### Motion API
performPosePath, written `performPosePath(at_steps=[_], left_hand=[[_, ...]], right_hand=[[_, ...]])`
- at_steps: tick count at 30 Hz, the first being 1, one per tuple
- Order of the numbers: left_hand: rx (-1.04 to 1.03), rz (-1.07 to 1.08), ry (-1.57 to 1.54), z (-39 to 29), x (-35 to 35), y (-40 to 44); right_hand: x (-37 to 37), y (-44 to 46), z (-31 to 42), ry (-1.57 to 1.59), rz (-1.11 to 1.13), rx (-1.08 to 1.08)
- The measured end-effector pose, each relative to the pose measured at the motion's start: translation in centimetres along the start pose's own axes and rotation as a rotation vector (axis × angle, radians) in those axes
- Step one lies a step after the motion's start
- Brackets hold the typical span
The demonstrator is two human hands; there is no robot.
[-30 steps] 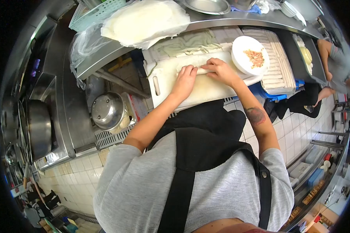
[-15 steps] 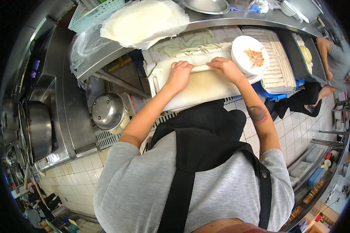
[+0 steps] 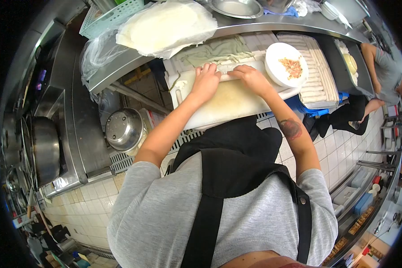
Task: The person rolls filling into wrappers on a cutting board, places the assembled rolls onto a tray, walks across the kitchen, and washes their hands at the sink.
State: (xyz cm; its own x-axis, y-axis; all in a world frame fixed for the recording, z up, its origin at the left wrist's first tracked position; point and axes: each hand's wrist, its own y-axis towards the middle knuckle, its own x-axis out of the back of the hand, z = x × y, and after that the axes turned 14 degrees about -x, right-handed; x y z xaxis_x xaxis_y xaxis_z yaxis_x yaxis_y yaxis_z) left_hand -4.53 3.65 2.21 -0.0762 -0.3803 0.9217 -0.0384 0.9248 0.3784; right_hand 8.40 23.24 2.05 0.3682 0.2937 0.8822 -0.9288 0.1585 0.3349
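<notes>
A thin white spring roll (image 3: pixel 229 77) lies crosswise on the white cutting board (image 3: pixel 228 105), between my two hands. My left hand (image 3: pixel 206 81) is closed over its left end, fingers bent over the far side. At the right end, my right hand (image 3: pixel 251 79) grips the roll with fingers curved over it. Just right of that hand stands a white bowl (image 3: pixel 277 62) with an orange-and-white shredded filling (image 3: pixel 291 68) in it. Behind the board lies a crumpled greenish cloth (image 3: pixel 219 51).
A tray of finished rolls (image 3: pixel 319 82) stands right of the bowl. A stack of thin wrappers (image 3: pixel 167 27) overhangs the steel shelf (image 3: pixel 245 29), near a metal dish (image 3: pixel 236 7). A steel pot (image 3: pixel 124 129) is low on the left. At far right sits another person (image 3: pixel 386 67) beside a dark bin (image 3: pixel 344 67).
Both hands have moved slightly away from me, and their fingers now reach further over the roll. The right hand has shifted a little left. The other person's head has turned or lifted.
</notes>
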Motion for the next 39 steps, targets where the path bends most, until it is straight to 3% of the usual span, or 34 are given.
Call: performPosePath(at_steps=[7,17,22,24,25,28,39], left_hand=[[0.085,-0.198,0.060,-3.7,-4.2,1.0],[-0.013,-0.016,-0.176,-3.0,-1.8,-1.5],[-0.031,-0.089,-0.143,-7.0,0.4,-5.1],[-0.026,-0.020,-0.227,-7.8,0.2,-5.9],[-0.023,0.018,-0.268,-8.0,0.1,-6.2],[-0.011,0.072,-0.191,-8.2,0.3,-5.5],[-0.020,0.264,-0.142,-0.9,-1.5,0.2]], right_hand=[[0.7,0.1,1.4,0.069,0.043,-0.066],[0.9,-1.1,2.2,0.076,0.232,-0.060],[1.2,-5.9,6.1,-0.007,-0.018,-0.108],[0.6,-7.2,7.3,-0.060,-0.115,-0.115],[-0.1,-7.9,7.6,-0.019,-0.022,-0.163],[-1.3,-8.1,7.8,-0.051,-0.029,-0.184],[-3.1,-1.1,2.8,-0.169,0.137,-0.255]])
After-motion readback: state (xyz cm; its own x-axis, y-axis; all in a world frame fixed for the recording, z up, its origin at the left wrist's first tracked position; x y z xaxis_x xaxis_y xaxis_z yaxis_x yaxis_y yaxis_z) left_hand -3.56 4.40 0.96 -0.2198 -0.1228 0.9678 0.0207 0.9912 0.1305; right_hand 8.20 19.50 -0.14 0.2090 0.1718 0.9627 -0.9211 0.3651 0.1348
